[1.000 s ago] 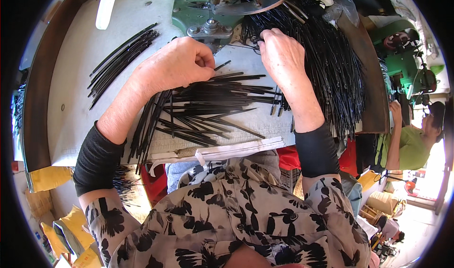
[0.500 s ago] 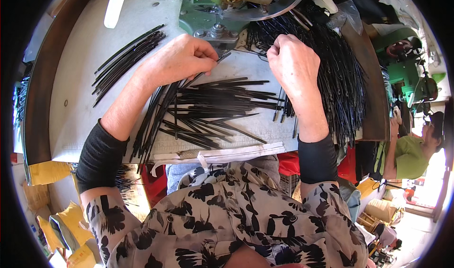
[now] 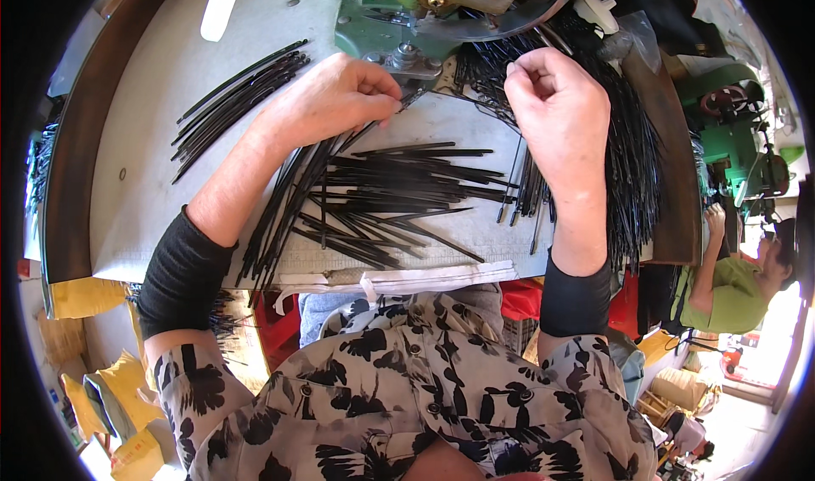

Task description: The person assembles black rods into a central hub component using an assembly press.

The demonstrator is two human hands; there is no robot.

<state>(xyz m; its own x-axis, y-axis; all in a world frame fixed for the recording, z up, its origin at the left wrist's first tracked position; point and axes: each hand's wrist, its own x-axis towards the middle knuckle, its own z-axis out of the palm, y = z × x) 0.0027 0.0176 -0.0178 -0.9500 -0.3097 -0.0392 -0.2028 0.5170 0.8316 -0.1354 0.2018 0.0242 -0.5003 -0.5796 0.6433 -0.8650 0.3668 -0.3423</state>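
Observation:
My left hand is closed in a pinch on a thin black rod, whose tip points at the foot of the green machine. My right hand hovers over the near-left side of a big heap of glossy black rods, its thumb and fingers pressed together. Whatever they may hold is hidden. More black rods fan out under my left wrist. Between my forearms lies a loose pile of black rods, most of them crosswise. A separate bundle of black rods rests left of my left hand.
A raised brown rim borders the pale metal tabletop. A white strip runs along the near edge. The machine's curved metal bar hangs above the heap. A person in a green shirt sits at the far right.
My right hand has moved rightward, away from the left one, and turned so its thumb side shows. My left hand has shifted slightly right, still pinching the rod. The view has shifted a little.

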